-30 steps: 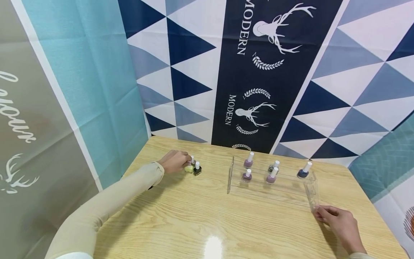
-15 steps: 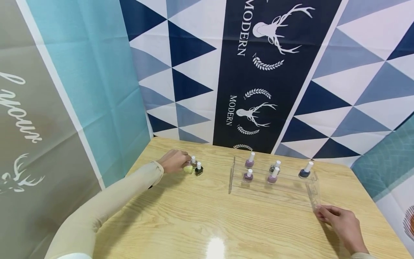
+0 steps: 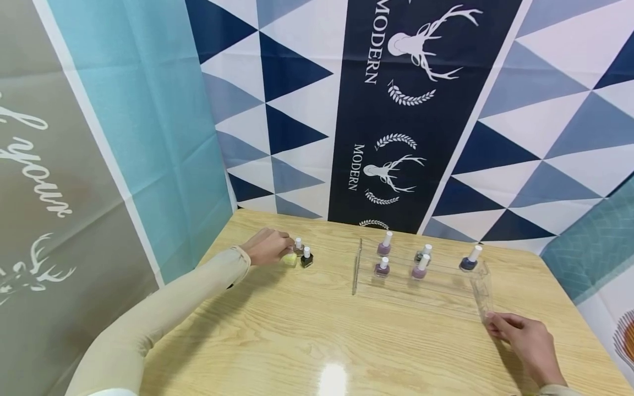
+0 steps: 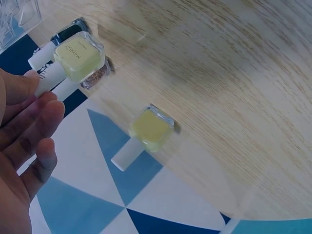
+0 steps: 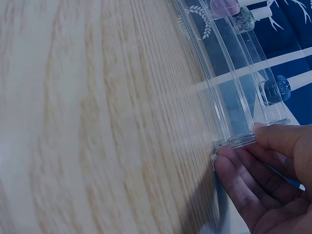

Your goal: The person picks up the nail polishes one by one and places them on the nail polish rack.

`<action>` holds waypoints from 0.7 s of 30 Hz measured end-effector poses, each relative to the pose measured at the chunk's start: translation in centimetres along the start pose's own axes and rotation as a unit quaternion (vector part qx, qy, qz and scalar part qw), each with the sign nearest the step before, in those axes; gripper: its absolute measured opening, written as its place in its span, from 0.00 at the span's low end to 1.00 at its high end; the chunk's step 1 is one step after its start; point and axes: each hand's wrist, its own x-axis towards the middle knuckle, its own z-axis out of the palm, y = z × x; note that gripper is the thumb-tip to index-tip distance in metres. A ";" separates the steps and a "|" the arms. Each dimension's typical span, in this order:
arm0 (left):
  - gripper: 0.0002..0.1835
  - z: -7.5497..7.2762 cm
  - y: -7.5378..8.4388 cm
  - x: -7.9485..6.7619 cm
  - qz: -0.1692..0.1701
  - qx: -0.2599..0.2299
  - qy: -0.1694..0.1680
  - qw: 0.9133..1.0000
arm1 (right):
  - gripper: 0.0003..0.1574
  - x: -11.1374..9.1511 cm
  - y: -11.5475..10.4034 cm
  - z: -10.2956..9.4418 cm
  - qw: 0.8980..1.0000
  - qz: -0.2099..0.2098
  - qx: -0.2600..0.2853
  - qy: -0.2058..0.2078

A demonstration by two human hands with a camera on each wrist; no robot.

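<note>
My left hand (image 3: 268, 246) pinches the white cap of a yellow nail polish bottle (image 4: 79, 57) between thumb and fingers. Behind that bottle in the left wrist view lie a black nail polish bottle (image 4: 70, 31) and a glittery brownish one (image 4: 97, 77), partly hidden. A second yellow nail polish bottle (image 4: 151, 129) stands apart from the hand on the table. At the right, my right hand (image 3: 526, 342) grips the end panel of a clear tiered rack (image 5: 239, 142) with thumb and fingertips. Two purple bottles (image 3: 383, 248) (image 3: 381, 269), a lilac bottle (image 3: 419, 271) and a dark blue bottle (image 3: 468, 263) stand on the rack.
A grey glittery bottle (image 5: 243, 21) is also on the rack, partly behind the lilac one. The wooden table (image 3: 297, 330) meets a patterned cloth wall (image 3: 297, 115) at the back and a teal and grey cloth (image 3: 163, 165) at the left.
The head view has turned slightly left, so the bottles and rack sit a little further right in it. Both hands keep their hold.
</note>
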 end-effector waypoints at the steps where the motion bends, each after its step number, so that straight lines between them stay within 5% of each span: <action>1: 0.06 -0.1 0.0 0.0 0.002 -0.001 0.000 1.000 | 0.41 0.0 0.0 0.0 1.000 -0.001 0.002 0.000; 21: 0.04 -1.0 1.3 0.5 0.038 -0.009 -0.008 0.999 | 0.42 0.2 0.0 -0.2 1.000 0.000 0.004 -0.013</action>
